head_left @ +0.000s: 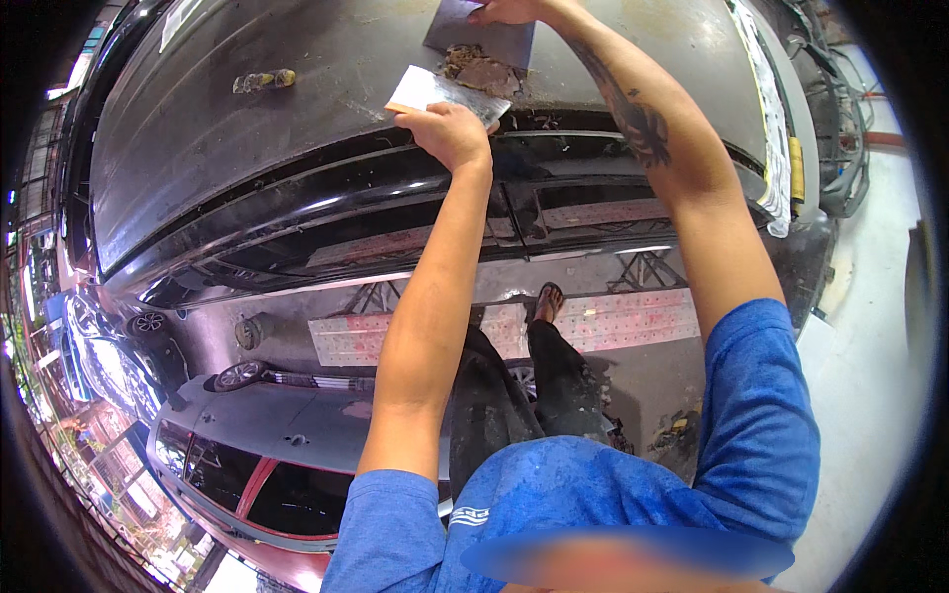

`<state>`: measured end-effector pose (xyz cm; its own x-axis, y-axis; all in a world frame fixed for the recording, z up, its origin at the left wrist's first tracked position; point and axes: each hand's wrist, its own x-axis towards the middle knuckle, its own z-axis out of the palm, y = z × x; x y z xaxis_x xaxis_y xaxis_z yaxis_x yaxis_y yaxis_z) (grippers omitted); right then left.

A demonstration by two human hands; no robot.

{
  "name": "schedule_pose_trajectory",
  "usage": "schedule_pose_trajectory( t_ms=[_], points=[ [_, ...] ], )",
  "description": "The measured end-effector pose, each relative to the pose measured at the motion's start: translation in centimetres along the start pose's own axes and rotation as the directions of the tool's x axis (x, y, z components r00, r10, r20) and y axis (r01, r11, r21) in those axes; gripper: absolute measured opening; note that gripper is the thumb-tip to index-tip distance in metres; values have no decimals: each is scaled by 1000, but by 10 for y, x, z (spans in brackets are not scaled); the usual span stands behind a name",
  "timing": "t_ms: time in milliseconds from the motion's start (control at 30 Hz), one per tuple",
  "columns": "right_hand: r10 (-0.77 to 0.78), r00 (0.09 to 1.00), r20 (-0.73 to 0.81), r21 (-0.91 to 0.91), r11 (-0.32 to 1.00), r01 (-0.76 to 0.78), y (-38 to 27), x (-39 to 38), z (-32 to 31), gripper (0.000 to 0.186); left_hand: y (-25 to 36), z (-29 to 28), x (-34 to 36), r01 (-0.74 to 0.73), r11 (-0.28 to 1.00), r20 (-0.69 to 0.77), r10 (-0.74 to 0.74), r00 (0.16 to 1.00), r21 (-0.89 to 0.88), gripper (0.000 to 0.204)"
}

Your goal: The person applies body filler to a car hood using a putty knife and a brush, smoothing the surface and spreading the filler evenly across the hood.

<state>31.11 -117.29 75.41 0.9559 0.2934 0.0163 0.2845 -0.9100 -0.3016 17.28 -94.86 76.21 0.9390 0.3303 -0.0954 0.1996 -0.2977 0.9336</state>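
My left hand [450, 133] is closed on the edge of a flat, pale metal scraper blade [435, 91] with an orange-brown edge. Held at the top of the view by my right hand [512, 10] is a dark grey flat plate [502, 38], gripped at its far edge. A lumpy brown mass of paste [482, 71] lies between the two tools, against the plate's lower part. Both hands are above a dull grey car roof [346, 49], close to its near edge.
A small clear and yellowish object [264, 81] lies on the roof at left. White masking paper [766, 128] lines the right side. Below are a red-and-white perforated plank [633, 316], my sandaled foot [549, 301] and a grey car [297, 410] at lower left.
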Motion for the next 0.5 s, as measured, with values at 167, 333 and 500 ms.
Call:
schedule_pose_trajectory(
  t_ms=[167, 333, 500],
  points=[
    [-95, 995, -11, -8, 995, 95, -33, 2, 11, 70, -1, 16, 7, 79, 993, 14, -78, 997, -91, 27],
    [-148, 954, -261, 20, 987, 159, -88, -33, -7, 52, -9, 6, 10, 110, 869, 190, -19, 982, -482, 33],
    [-83, 903, -421, 62, 991, 120, -140, -98, -28, 28, -10, -20, 17, 335, 557, 450, 78, 889, -760, 33]
  ],
)
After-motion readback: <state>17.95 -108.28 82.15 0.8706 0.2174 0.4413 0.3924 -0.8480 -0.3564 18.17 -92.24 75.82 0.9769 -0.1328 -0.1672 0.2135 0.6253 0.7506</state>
